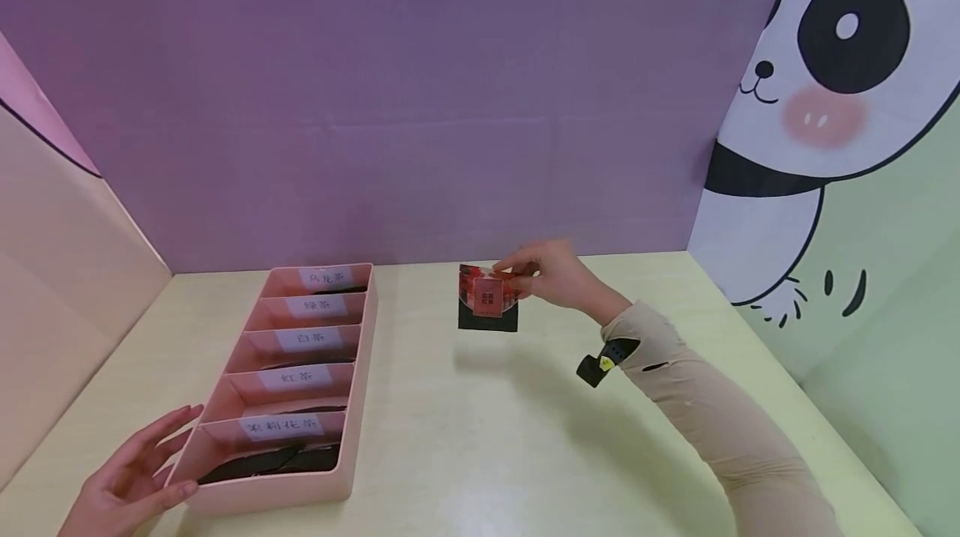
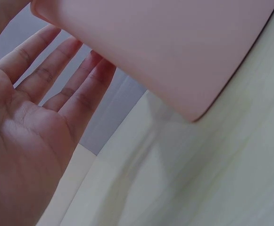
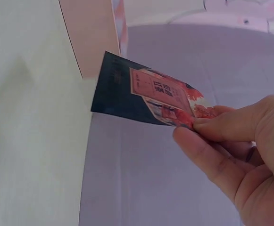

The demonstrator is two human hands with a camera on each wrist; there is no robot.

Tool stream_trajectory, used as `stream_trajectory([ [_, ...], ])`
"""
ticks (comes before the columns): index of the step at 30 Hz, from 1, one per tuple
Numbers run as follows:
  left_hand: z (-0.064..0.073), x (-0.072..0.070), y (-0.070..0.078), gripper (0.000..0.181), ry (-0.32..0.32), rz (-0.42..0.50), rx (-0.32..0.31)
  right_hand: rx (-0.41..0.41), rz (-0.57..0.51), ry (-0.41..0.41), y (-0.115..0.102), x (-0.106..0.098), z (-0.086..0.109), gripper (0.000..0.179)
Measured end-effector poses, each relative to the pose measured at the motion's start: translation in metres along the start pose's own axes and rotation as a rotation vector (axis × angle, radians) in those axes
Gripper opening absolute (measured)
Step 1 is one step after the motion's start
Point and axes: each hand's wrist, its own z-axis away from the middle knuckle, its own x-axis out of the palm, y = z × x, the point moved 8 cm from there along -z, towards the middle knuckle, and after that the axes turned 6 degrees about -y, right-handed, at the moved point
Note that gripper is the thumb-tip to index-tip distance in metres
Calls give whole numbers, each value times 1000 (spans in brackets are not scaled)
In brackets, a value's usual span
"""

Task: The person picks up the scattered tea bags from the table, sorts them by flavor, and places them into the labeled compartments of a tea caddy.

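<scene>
My right hand (image 1: 551, 274) pinches a red and black tea sachet (image 1: 488, 298) by its upper right corner, above the table. In the right wrist view the thumb and fingertips close on one corner of the sachet (image 3: 141, 94), and its printed label faces up. To the left stands a long pink box (image 1: 363, 404) divided into compartments, each with a handwritten paper label. Dark sachets (image 1: 273, 462) lie in the front compartment. My left hand (image 1: 135, 479) rests at the box's front left corner, fingers loosely extended, thumb near the front wall.
A pale wooden table (image 1: 450, 454) carries the box. Behind it rises a purple backdrop (image 1: 420, 103), and a panda-printed panel (image 1: 810, 120) stands along the right side. A dark strap device (image 1: 606, 360) sits on the right wrist.
</scene>
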Motion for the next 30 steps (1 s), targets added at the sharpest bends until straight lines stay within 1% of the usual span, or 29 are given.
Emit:
stream_trajectory([
  [4,-1,1,0,78,-2,-9,-7,-73,-9,-24,-20,14,-13,26],
  [9,-2,1,1,78,-2,-27,-15,-180,19,-40,-48,29,-29,25],
  [11,-1,1,0,78,5,-20,-15,-202,25,-51,-57,36,-35,24],
  [13,0,0,-1,78,23,-34,-33,-219,22,-60,-67,43,-42,24],
  [14,0,-1,-1,78,28,-37,-32,-226,17,-61,-72,46,-45,23],
  [16,0,-2,-1,78,36,-48,-34,-237,-7,-69,-81,53,-51,24],
  [18,0,-3,-3,78,46,-59,-50,-258,-33,-64,-93,58,-56,24],
  [19,-1,-3,-4,78,44,-50,-45,-267,-44,-66,-98,62,-58,25],
  [22,1,-4,-7,78,45,-20,-55,-295,-66,-80,-116,75,-64,25],
  [23,2,-5,-9,78,51,-19,-67,-299,-72,-84,-122,81,-66,25],
  [25,4,-6,-10,79,47,1,-52,-306,-64,-103,-132,92,-70,26],
  [26,4,-7,-11,78,59,5,-62,-308,-51,-109,-136,97,-72,27],
  [27,4,-8,-12,79,62,6,-54,-302,-30,-120,-141,103,-74,28],
  [30,3,-12,-14,79,87,13,-58,-312,61,-135,-154,118,-79,30],
])
